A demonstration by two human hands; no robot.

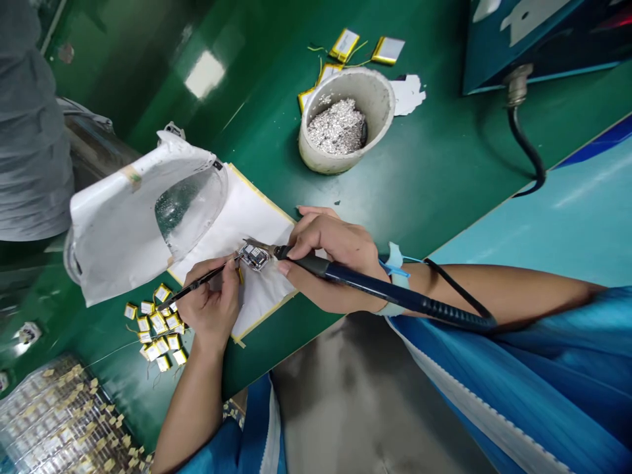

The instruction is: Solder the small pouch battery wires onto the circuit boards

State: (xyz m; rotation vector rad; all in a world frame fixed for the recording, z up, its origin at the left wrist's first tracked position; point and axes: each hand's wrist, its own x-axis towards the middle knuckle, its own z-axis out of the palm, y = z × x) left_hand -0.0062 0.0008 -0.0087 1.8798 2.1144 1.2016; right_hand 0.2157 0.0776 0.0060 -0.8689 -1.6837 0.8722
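Note:
A small circuit board in a casing (254,256) lies on a white sheet (264,210) edged with yellow tape. My right hand (336,257) is closed round the dark handle of a soldering iron (375,283), whose tip reaches the upper edge of the board. Between the fingers of my left hand (212,299) is a pair of dark tweezers (197,283), with its points at the board's left side. Part of a yellow piece shows beneath the board by my left fingers; I cannot make out what it is. A blue strap circles my right wrist.
A pot of silvery shavings (345,122) stands beyond my right hand, with several yellow-edged battery cells (344,45) behind it. More cells (158,322) lie left. A clear-windowed white cover (118,217) overhangs the sheet. A blue box (523,46) with a cable stands far right; a tray (54,421) sits lower left.

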